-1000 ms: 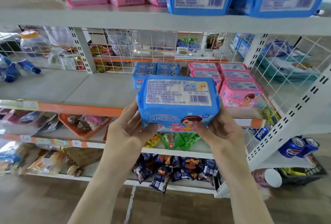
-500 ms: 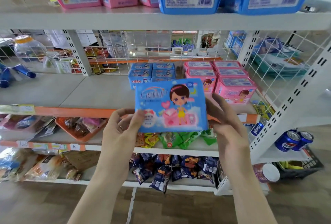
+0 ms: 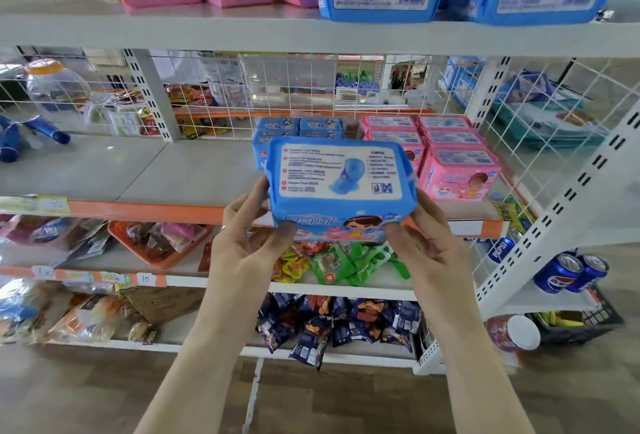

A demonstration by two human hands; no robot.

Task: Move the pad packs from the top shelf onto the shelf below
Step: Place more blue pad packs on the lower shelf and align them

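Blue pad pack (image 3: 341,184), long axis sideways, gripped by both hands.

Pack (image 3: 339,187) between hands, before lower shelf (image 3: 145,211).

Below my left hand (image 3: 242,246) and my right hand (image 3: 429,246) lies a brown wood-look floor (image 3: 346,406). Beyond them stands a white metal shelving unit (image 3: 207,35) with orange edge strips (image 3: 149,210). Its back is white wire mesh (image 3: 294,87), with soft daylight coming through it. A slotted upright (image 3: 554,222) slants to the right of my right hand.
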